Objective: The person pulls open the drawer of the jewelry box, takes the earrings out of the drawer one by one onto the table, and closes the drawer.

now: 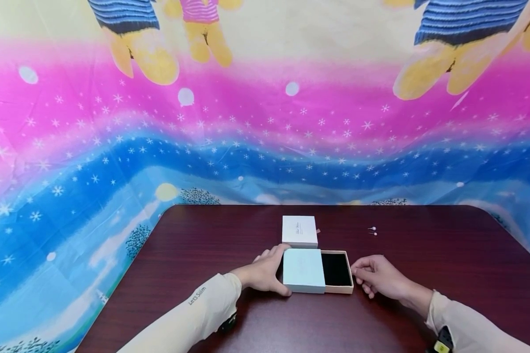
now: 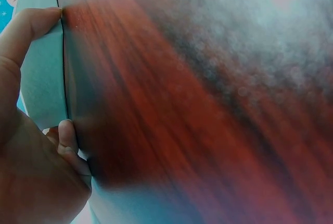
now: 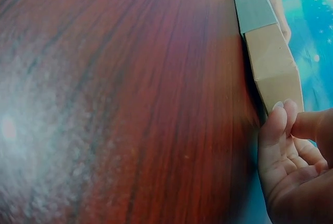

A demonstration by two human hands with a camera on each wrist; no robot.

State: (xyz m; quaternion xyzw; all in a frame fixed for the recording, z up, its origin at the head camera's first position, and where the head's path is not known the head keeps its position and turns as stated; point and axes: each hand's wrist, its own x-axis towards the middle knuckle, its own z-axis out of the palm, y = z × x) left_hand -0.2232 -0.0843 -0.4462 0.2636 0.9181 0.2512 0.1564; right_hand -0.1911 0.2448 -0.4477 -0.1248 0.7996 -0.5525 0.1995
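A pale blue-white drawer box (image 1: pixel 304 269) lies on the table, its tan drawer (image 1: pixel 351 282) slid partway out to the right and lined in black. My left hand (image 1: pixel 265 270) grips the sleeve's left end, thumb on the front side and fingers at the back. In the left wrist view, the thumb presses the sleeve's side (image 2: pixel 46 78). My right hand (image 1: pixel 382 277) is at the drawer's right end, fingertips and thumb together against it. Whatever small part lies between those fingertips is hidden in the right wrist view, where the drawer's tan walls (image 3: pixel 270 57) show.
Behind the open box lies a second white box (image 1: pixel 299 230), closed, with lettering and a small pinkish tab (image 1: pixel 318 231). Two small stud-like pieces with pale round heads (image 1: pixel 373 228) lie at the back right of the dark wooden table (image 1: pixel 221 230). A printed cloth (image 1: pixel 265 117) hangs behind.
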